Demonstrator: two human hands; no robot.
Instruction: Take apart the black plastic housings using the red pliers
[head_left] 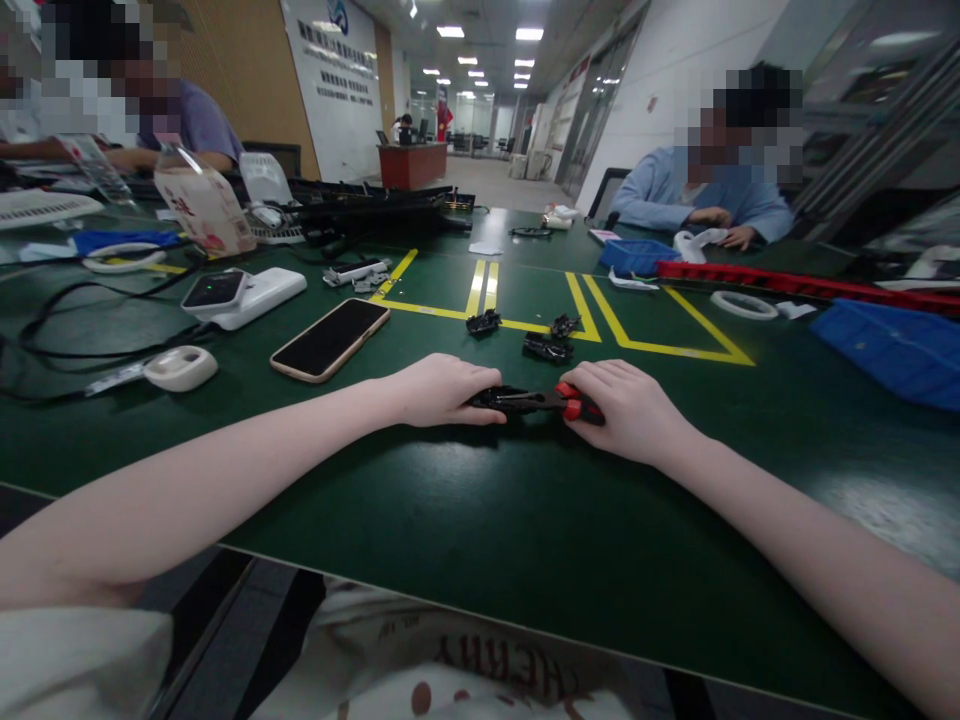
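Observation:
My right hand [626, 408] is closed around the red and black handles of a pair of pliers [571, 400]. The pliers' dark jaws point left and meet a small black plastic part [491, 397]. That part is pinched between the thumb and fingers of my left hand [450, 390], which covers some of it. Whether the jaws grip the part or only touch it, I cannot tell. Just beyond my hands lie more black parts on the green table: one [547, 346] nearest, another [565, 325] behind it, and a third [483, 322] to the left.
A phone [330, 340] lies left of my hands, near a white device [262, 298] and cables. Yellow tape [660, 348] marks the table. Right are a blue bin [892, 350], a white ring [744, 305] and a long red strip [780, 285]. A person [705, 190] sits across.

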